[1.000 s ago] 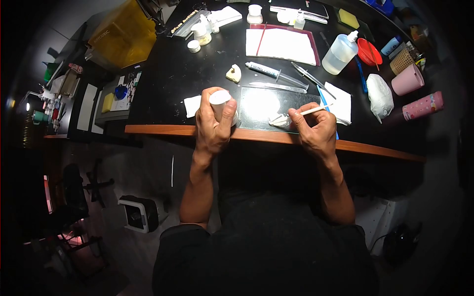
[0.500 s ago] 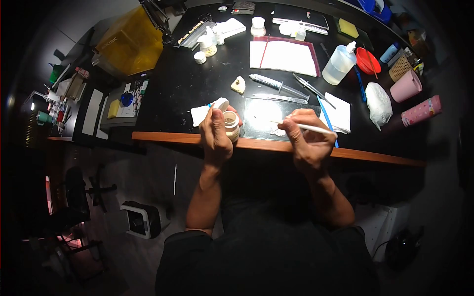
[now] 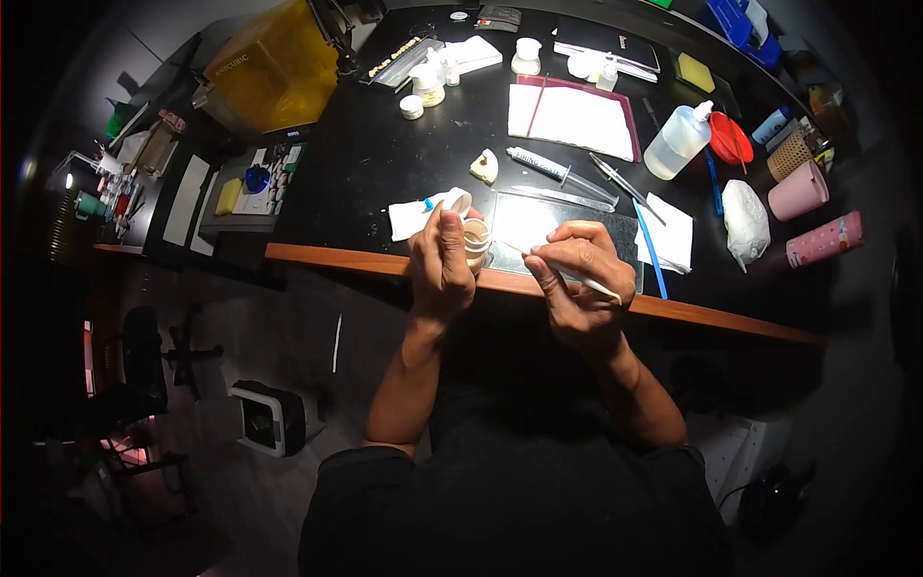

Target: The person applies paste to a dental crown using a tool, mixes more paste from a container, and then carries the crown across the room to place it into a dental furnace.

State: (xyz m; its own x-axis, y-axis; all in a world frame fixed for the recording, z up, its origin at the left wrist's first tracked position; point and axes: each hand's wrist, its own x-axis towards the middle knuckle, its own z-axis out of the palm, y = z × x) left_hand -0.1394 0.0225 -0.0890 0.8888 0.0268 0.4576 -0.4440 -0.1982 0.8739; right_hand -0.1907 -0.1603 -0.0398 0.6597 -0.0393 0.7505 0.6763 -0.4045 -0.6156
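Above the table's front edge, my left hand (image 3: 442,264) grips a small open jar (image 3: 477,252) with light-coloured contents. Its white lid (image 3: 459,201) stands tipped back by my thumb. In a pinch, my right hand (image 3: 588,274) holds a slim white-handled tool (image 3: 598,286), its thin tip right at the jar's mouth. Under and behind the hands lies a glass slab (image 3: 538,213). Beside the left hand is a white paper towel (image 3: 408,221). A small cream dental cast piece (image 3: 484,167) and a labelled syringe (image 3: 553,170) lie just beyond.
A wooden edge (image 3: 336,257) borders the black table. Farther back is a tray with white paper (image 3: 567,113). To the right stand a clear squeeze bottle (image 3: 678,142), a red bowl (image 3: 731,142) and a pink cup (image 3: 798,192). Small jars (image 3: 428,87) and a yellow-covered machine (image 3: 274,72) are at left.
My right hand has moved left, bringing the tool's tip from over the glass slab to the jar's mouth. My left hand still holds the jar. The view has shifted slightly.
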